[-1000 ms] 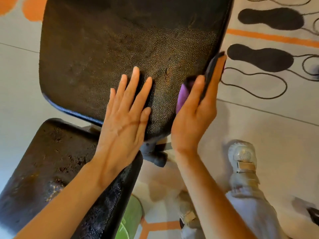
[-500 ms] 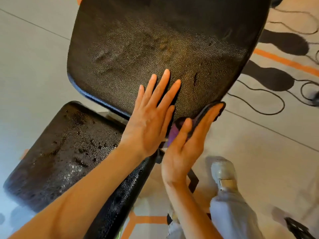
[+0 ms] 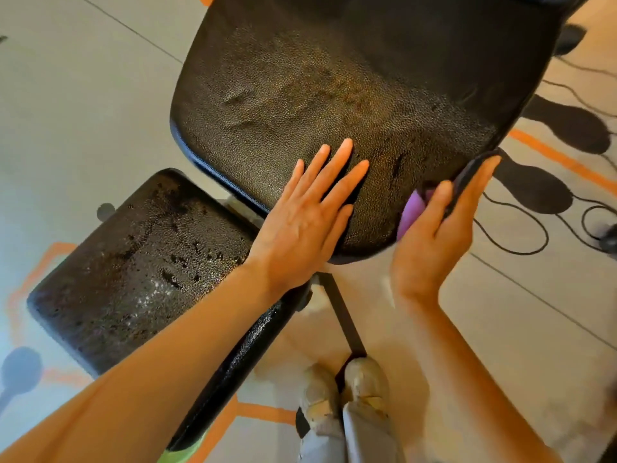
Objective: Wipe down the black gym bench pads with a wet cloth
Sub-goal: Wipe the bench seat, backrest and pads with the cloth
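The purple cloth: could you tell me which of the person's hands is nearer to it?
Right. The right hand presses the purple cloth against the back pad's side edge with straight fingers; the left hand lies flat on the pad, beside the cloth, not touching it.

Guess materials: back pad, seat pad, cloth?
Back pad: likely vinyl or faux leather, matte black; pebbled grain, creases.
Seat pad: looks the same, but glossier; beaded droplets suggest a wet, non-absorbent skin.
Cloth: soft purple fabric, maybe microfibre; it folds around the pad edge under the right hand.
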The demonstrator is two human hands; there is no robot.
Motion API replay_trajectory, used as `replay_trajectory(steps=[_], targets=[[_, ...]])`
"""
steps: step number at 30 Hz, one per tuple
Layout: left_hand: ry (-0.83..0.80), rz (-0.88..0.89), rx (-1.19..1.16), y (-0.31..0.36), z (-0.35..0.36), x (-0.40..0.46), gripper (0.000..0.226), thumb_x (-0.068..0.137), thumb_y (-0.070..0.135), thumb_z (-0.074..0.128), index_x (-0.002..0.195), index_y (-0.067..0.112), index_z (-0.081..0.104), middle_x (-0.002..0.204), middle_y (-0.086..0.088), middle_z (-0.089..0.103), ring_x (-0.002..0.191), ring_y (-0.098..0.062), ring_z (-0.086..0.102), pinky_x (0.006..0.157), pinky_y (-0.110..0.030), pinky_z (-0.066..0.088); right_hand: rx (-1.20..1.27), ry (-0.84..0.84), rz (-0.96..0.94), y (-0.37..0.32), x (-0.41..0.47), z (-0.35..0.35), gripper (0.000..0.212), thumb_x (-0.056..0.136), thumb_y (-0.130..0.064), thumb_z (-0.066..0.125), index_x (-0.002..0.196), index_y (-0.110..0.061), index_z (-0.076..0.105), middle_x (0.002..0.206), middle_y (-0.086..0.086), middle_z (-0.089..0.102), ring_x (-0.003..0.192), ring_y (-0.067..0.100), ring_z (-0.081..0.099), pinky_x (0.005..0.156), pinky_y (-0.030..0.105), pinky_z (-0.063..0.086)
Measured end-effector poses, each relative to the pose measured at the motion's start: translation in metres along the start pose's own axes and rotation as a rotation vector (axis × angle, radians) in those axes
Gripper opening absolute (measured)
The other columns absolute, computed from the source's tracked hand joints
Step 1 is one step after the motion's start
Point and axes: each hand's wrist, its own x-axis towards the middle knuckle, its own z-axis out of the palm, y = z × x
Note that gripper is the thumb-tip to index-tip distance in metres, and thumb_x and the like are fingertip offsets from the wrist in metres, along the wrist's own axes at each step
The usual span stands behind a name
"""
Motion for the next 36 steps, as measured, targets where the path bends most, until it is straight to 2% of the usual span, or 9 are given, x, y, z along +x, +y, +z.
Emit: replay_trajectory(steps=[3, 6, 9, 14, 18, 22, 27, 32, 36], targets=[[0.042, -0.064, -0.008, 0.002, -0.005, -0.007, 0.052, 0.105, 0.028, 0.030, 0.155, 0.020, 0.020, 0.165, -0.002, 0.008, 0.153, -0.020, 0.001, 0.125, -0.040, 0.000, -0.027, -0.013, -0.081, -0.025, 0.035, -0.012, 0.051, 0.102, -0.014, 0.035, 0.148, 0.002, 0.020, 0.154, 0.018, 0.030, 0.143, 0.022, 0.031, 0.110, 0.008, 0.028], [0.053, -0.140, 0.008, 0.002, -0.013, -0.024, 0.051, 0.104, 0.027, 0.030, 0.154, 0.018, 0.025, 0.165, -0.003, 0.011, 0.153, -0.021, 0.004, 0.125, -0.043, 0.004, -0.042, -0.191, -0.141, -0.037, 0.013, -0.025, 0.050, 0.103, -0.015, 0.036, 0.149, -0.004, 0.022, 0.155, 0.013, 0.031, 0.143, 0.021, 0.033, 0.114, 0.024, 0.035], [0.058, -0.192, 0.052, -0.005, -0.021, -0.048, 0.050, 0.103, 0.024, 0.031, 0.153, 0.015, 0.029, 0.164, -0.004, 0.015, 0.153, -0.024, 0.008, 0.125, -0.043, 0.006, -0.074, -0.392, -0.184, -0.044, -0.021, -0.034, 0.049, 0.102, -0.011, 0.037, 0.149, -0.005, 0.023, 0.155, 0.009, 0.031, 0.144, 0.020, 0.029, 0.112, 0.018, 0.034], [0.083, -0.378, 0.041, -0.024, -0.036, -0.088, 0.050, 0.105, 0.028, 0.025, 0.154, 0.019, 0.025, 0.165, 0.003, 0.011, 0.153, -0.021, 0.005, 0.124, -0.033, -0.006, -0.101, -0.688, -0.334, -0.054, -0.049, -0.025, 0.047, 0.102, -0.016, 0.034, 0.147, -0.007, 0.023, 0.156, 0.008, 0.027, 0.147, 0.015, 0.020, 0.120, 0.033, 0.024], [0.102, -0.503, 0.048, -0.039, -0.041, -0.119, 0.052, 0.104, 0.032, 0.024, 0.155, 0.020, 0.023, 0.165, 0.004, 0.009, 0.153, -0.019, 0.002, 0.125, -0.037, -0.004, -0.107, -0.892, -0.409, -0.049, -0.064, -0.001, 0.049, 0.101, -0.014, 0.037, 0.148, -0.007, 0.022, 0.157, 0.005, 0.025, 0.148, 0.015, 0.017, 0.117, 0.046, 0.029], [0.119, -0.605, 0.072, -0.045, -0.040, -0.138, 0.054, 0.104, 0.036, 0.024, 0.156, 0.022, 0.019, 0.165, 0.005, 0.006, 0.153, -0.017, -0.001, 0.125, -0.040, -0.002, -0.164, -1.041, -0.467, -0.042, -0.076, 0.024, 0.047, 0.100, -0.010, 0.043, 0.146, -0.008, 0.033, 0.156, 0.005, 0.031, 0.147, 0.014, 0.022, 0.117, 0.018, 0.023], [0.109, -0.632, 0.095, -0.045, -0.035, -0.135, 0.054, 0.104, 0.038, 0.022, 0.156, 0.023, 0.018, 0.165, 0.006, 0.006, 0.153, -0.015, 0.000, 0.125, -0.042, 0.001, -0.290, -1.040, -0.610, -0.027, -0.088, 0.036, 0.047, 0.096, -0.017, 0.047, 0.142, -0.006, 0.043, 0.151, 0.006, 0.040, 0.144, 0.015, 0.030, 0.113, 0.043, 0.035], [0.116, -0.640, 0.088, -0.045, -0.036, -0.135, 0.054, 0.103, 0.037, 0.023, 0.155, 0.022, 0.019, 0.165, 0.004, 0.009, 0.153, -0.016, 0.002, 0.125, -0.044, 0.003, -0.326, -0.973, -0.642, -0.020, -0.102, 0.008, 0.042, 0.099, -0.016, 0.045, 0.140, -0.006, 0.046, 0.149, 0.006, 0.042, 0.143, 0.017, 0.032, 0.113, 0.047, 0.032], [0.126, -0.636, 0.082, -0.043, -0.036, -0.134, 0.054, 0.103, 0.034, 0.026, 0.155, 0.021, 0.020, 0.165, 0.004, 0.011, 0.153, -0.017, 0.003, 0.125, -0.044, 0.002, -0.393, -1.005, -0.668, -0.033, -0.093, 0.036, 0.046, 0.097, -0.017, 0.044, 0.141, -0.004, 0.044, 0.151, 0.009, 0.039, 0.141, 0.020, 0.036, 0.114, 0.043, 0.033]])
